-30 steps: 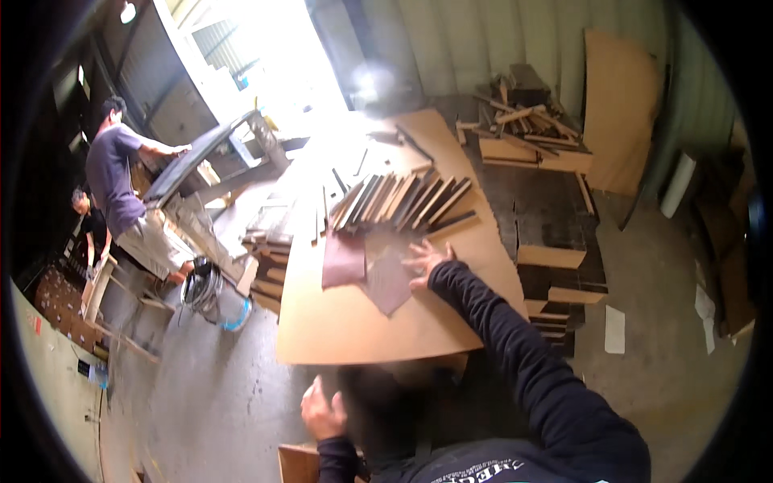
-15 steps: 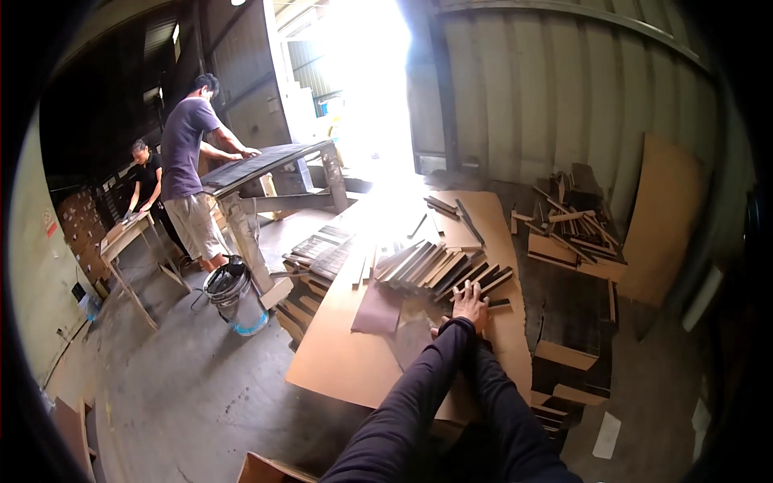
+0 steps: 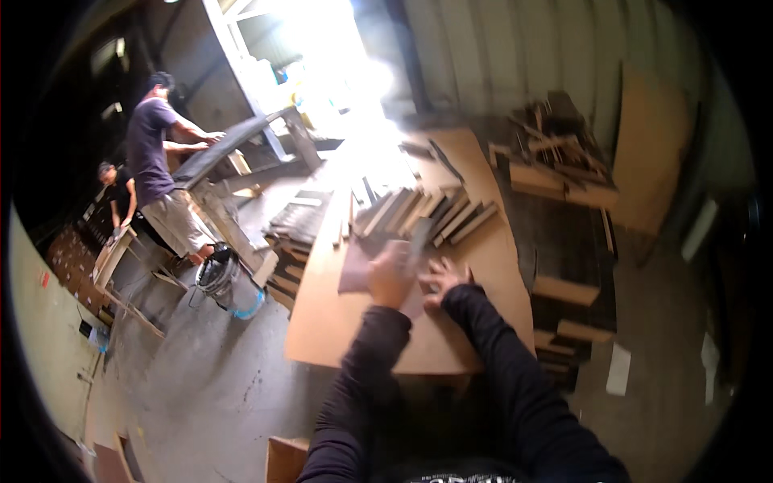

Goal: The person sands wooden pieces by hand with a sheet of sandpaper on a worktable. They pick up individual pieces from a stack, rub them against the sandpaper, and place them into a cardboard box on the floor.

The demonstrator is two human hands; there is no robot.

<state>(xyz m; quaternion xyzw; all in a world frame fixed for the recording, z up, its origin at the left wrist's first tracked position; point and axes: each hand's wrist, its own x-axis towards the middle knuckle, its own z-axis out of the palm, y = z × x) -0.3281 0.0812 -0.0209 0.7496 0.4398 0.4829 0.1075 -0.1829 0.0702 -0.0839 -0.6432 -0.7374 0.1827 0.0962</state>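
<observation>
At the near edge of a tan board (image 3: 330, 338), a person's long dark sleeves (image 3: 507, 346) reach inward, a brown box (image 3: 283, 460) low at their left. The left hand (image 3: 390, 274), blurred by motion, is over a reddish-brown sheet (image 3: 354, 270) on the board; a dark grey strip (image 3: 420, 236) shows at its fingertips, though whether they pinch it cannot be told. The right hand (image 3: 444, 279), just beside it, has its fingers spread on the near side of a fanned row of sticks (image 3: 394, 211), some dark, some pale.

Right of the board, dark-topped wooden blocks (image 3: 568, 286) stand stacked; to the left, a smeared bucket (image 3: 229, 282) sits on the grey floor (image 3: 217, 362). Past it, a person in a purple shirt (image 3: 151, 141) works at a long dark panel (image 3: 233, 145), and another in black (image 3: 121, 189) is at a bench farther off. At right rear, loose scraps (image 3: 564, 145) lie heaped near a leaning tan panel (image 3: 654, 145); bright light fills a doorway (image 3: 314, 48).
</observation>
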